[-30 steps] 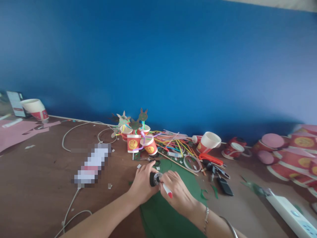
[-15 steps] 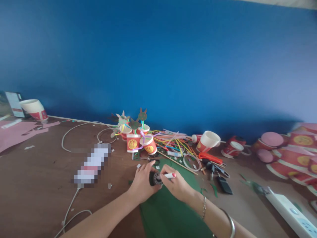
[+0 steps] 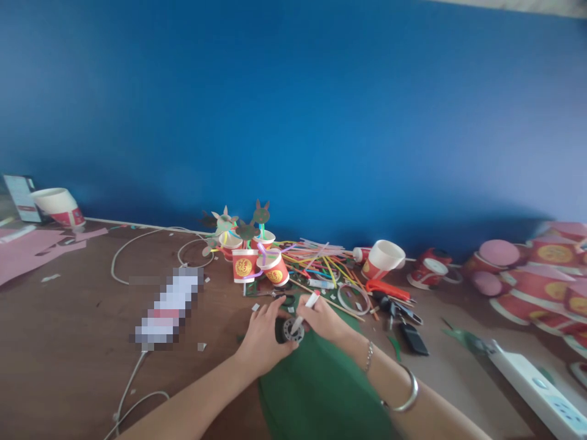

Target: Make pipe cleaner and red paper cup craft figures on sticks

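My left hand (image 3: 267,335) curls its thumb and fingers around a small round grey roll (image 3: 287,332), dark at the side, with small holes ringing its pale face. It keeps the roll down on a sheet of green paper (image 3: 316,388). In my right hand (image 3: 323,316) a white marker with a red end (image 3: 306,310) is pinched, slanting down to the middle of the roll. Whether its tip touches the paper there I cannot tell. Just beyond my fingers lies a dark loop-shaped handle (image 3: 288,299), partly hidden.
Red paper cups (image 3: 244,266) with straws and paper animal heads stand behind my hands. Nearby are loose straws (image 3: 321,256), an orange-handled tool (image 3: 389,289) and keys (image 3: 413,337). A power strip (image 3: 536,385) and stacked cups (image 3: 553,253) sit right; a blurred-out phone (image 3: 172,305) lies left.
My right hand has turned the marker steeper, its red end swinging up and left. More of the roll's face shows. My left hand stays around the roll.
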Demonstrator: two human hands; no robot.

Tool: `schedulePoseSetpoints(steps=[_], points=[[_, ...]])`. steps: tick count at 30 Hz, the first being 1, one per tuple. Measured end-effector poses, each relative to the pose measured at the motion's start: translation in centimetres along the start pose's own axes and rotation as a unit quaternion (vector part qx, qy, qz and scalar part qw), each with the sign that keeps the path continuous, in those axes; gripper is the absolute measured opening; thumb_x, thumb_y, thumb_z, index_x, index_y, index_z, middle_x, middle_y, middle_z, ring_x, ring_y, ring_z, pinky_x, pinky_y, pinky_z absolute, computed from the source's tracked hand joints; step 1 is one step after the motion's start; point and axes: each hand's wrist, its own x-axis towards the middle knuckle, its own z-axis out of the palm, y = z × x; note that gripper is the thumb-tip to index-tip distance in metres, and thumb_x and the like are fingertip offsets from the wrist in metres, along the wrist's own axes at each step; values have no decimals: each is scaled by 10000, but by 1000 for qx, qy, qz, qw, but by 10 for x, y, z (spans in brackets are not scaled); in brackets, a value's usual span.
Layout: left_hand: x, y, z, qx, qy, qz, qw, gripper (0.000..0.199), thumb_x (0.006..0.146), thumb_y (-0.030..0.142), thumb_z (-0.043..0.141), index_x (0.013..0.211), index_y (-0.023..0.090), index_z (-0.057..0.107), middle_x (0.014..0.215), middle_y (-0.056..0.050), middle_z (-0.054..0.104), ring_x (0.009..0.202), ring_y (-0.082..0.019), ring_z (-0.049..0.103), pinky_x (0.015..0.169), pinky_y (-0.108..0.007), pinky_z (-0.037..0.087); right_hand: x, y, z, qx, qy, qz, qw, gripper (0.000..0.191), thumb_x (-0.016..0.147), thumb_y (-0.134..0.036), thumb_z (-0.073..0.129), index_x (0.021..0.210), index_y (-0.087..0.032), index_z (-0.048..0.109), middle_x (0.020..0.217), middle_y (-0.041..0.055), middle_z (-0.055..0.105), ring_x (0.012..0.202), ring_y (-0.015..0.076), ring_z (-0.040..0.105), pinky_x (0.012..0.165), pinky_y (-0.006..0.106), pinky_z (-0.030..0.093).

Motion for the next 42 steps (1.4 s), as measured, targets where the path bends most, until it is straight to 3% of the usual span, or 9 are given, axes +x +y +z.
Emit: schedulePoseSetpoints(steps=[4,8,13,19,26,30,38,42], points=[[-1,-1,1,-8,5,15,1000,779,642,237,679,1347,216,348,1083,-65,666,1098,-305,531,986,-495,290,2,18,-2,135,143,33,980,248,717,-320,466,506,-190,485,381,-46,435,412,93,369,454,231,264],[-1,-5,-1,-32,18,19,999,799,635,209,691,1355,227,342,1060,-57,669,1034,-280,567,976,-496,316,-2,29,-5,167,173,17,971,247,720,-351,463,525,-201,485,413,-44,436,436,102,372,465,243,262],[3,-16,-23,-110,67,27,991,777,679,184,651,1378,230,312,1078,-62,646,1003,-227,598,938,-417,413,-5,31,-5,190,170,-5,967,231,728,-353,502,558,-197,498,455,-32,474,468,106,386,481,245,256],[6,-25,-44,-116,60,16,991,785,714,203,633,1405,232,262,1045,-51,646,937,-199,625,871,-374,473,-6,34,-6,220,156,4,963,202,722,-347,531,592,-197,500,455,-39,472,460,104,376,472,242,233],[-1,-21,-42,-35,14,46,998,743,701,216,643,1370,257,324,1083,-52,641,1002,-224,600,987,-440,375,-6,32,-7,220,142,-14,965,221,726,-350,539,574,-193,510,465,-33,478,478,105,402,496,241,279],[-2,-21,-41,-33,-11,54,998,759,707,202,626,1385,253,290,1077,-54,633,1016,-229,578,976,-440,374,-8,29,-6,204,138,-21,969,208,737,-335,525,584,-194,509,458,-37,485,467,105,411,497,239,295],[-1,-25,-32,-43,-8,65,997,735,733,200,610,1387,227,275,1032,-55,624,955,-218,585,938,-416,403,-13,31,1,106,79,-52,990,164,762,-297,557,638,-201,510,521,-17,596,535,135,528,557,250,379],[-4,-23,-27,-54,-15,79,995,755,749,199,609,1403,229,233,1096,-71,608,1026,-226,563,968,-432,386,-13,29,1,136,106,-37,984,163,745,-301,561,624,-202,513,496,-25,582,514,135,533,549,249,383]])
